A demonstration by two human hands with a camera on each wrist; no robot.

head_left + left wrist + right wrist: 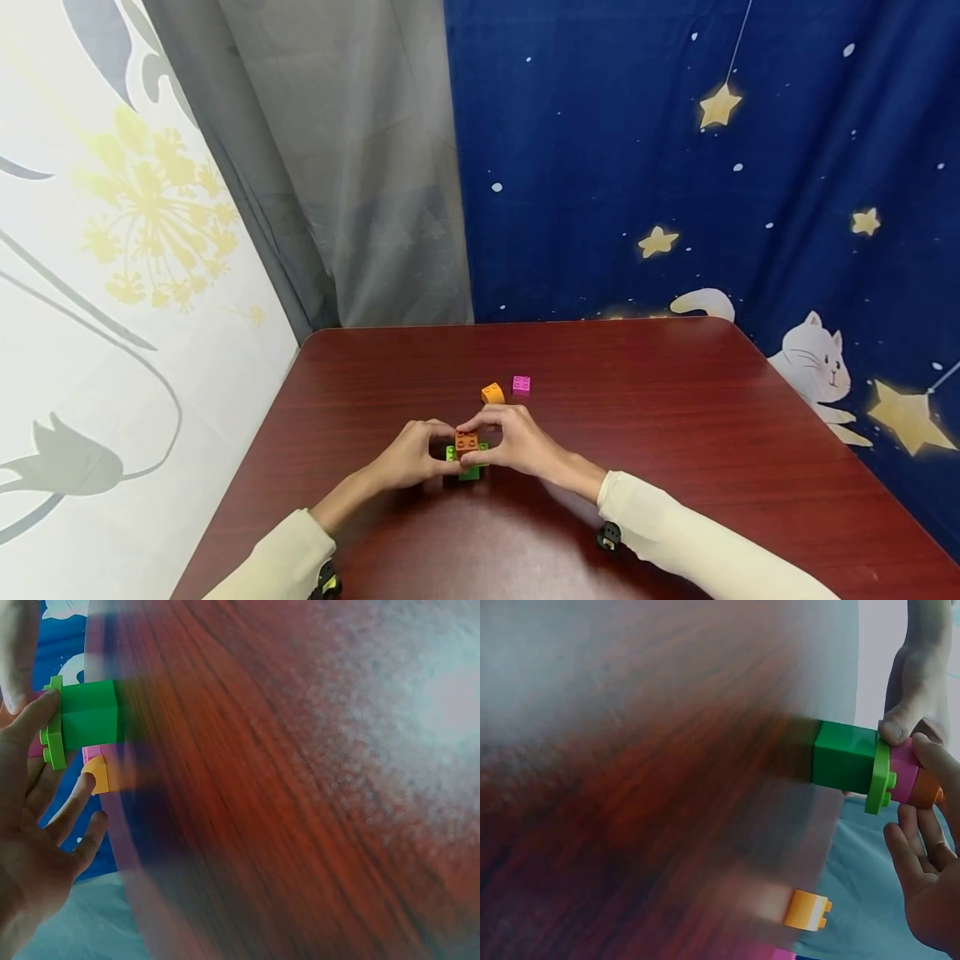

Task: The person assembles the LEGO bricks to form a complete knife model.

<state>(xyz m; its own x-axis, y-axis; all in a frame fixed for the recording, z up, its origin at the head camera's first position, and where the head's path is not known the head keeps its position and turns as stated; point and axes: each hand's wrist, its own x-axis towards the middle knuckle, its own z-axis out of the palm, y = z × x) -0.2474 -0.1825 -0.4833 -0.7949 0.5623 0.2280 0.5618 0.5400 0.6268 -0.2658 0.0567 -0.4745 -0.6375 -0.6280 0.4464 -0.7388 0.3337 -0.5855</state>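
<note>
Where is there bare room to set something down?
Bare tabletop lies right of the pink brick and left of the left hand. It is crowded where that and the right hand hold the brick stack, the amber brick just beyond.

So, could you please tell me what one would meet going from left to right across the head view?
Flower-print backdrop, left grip, brown-orange brick, yellow-orange curved brick, loose pink brick, printed white cat.
</note>
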